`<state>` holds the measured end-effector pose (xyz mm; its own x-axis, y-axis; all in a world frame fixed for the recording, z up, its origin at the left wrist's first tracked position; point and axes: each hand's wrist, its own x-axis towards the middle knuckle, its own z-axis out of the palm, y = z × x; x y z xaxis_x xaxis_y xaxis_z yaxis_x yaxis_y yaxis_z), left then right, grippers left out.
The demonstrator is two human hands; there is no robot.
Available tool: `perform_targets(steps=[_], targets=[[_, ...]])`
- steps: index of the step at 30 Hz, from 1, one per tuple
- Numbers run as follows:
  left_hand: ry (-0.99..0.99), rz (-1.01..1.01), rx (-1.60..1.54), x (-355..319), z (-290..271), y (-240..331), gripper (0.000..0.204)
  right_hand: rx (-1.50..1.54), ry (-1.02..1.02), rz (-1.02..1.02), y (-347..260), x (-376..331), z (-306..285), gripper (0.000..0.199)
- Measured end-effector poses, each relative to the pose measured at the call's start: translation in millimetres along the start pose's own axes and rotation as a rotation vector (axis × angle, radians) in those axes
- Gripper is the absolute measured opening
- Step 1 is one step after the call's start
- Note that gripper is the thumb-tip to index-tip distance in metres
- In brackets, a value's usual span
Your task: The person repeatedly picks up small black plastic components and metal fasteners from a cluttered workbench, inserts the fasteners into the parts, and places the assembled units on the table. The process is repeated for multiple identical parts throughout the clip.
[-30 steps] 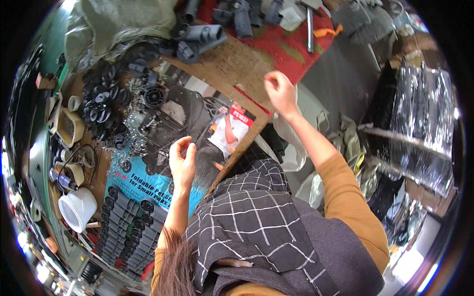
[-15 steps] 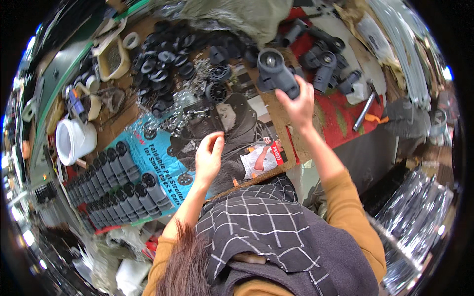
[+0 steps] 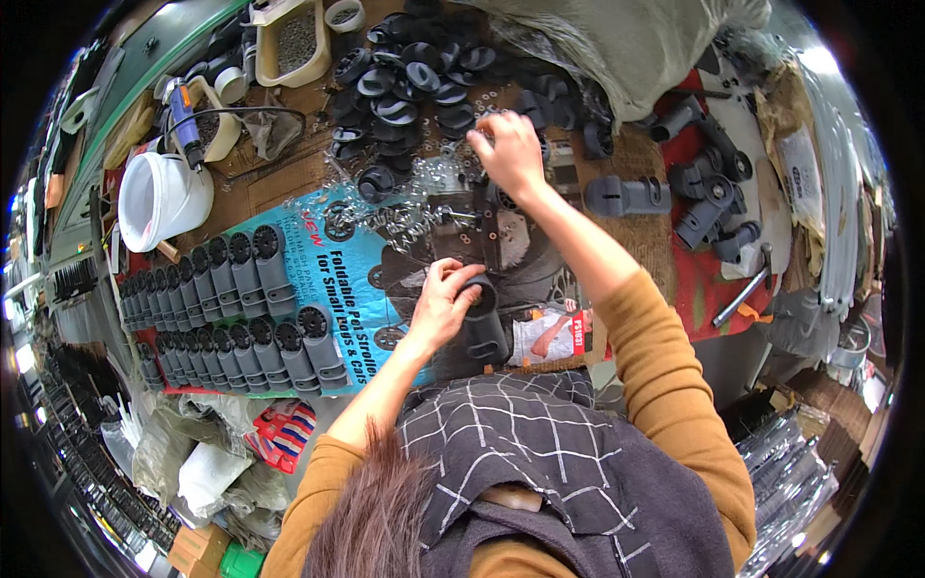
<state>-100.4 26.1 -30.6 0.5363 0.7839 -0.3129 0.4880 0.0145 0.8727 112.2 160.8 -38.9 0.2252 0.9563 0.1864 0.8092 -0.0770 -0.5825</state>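
The left hand (image 3: 445, 301) is wrapped around a dark grey plastic part (image 3: 482, 323). This part sits on the bench (image 3: 289, 178), just in front of the person's chest. Its long side runs from the hand down toward the person, and its round end points up, away from the person. The thumb and fingers of this hand are curled on that round end, so the hand is closed on the part and not open.

The right hand (image 3: 509, 154) is stretched far out, well beyond the grey part. It is over a heap of small shiny metal washers (image 3: 434, 178), next to a pile of black round caps (image 3: 414, 77). Its fingers are bent down and pinched together. It may have a small piece between the fingertips, but that is too tiny to see, so I cannot tell if it holds one.

So the grey part lies near the person, and the washers lie far from it, on the side away from the person. The right hand is the nearer one to the washers.

To the left of the grey part, many finished grey parts (image 3: 231, 308) lie in neat rows on a blue printed sheet (image 3: 381, 289). A white bucket (image 3: 159, 197) stands farther left.
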Motion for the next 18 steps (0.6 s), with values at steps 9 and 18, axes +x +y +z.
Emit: perform_targets(steps=[9, 18], targets=[[0.108, -0.021, 0.134, 13, -18, 10, 0.034, -0.184, -0.053, 0.022, 7, 36, 25, 0.028], [0.437, 0.169, -0.273, 67, -61, 47, 0.025, 0.116, -0.051, -0.25, -57, -73, -56, 0.03]])
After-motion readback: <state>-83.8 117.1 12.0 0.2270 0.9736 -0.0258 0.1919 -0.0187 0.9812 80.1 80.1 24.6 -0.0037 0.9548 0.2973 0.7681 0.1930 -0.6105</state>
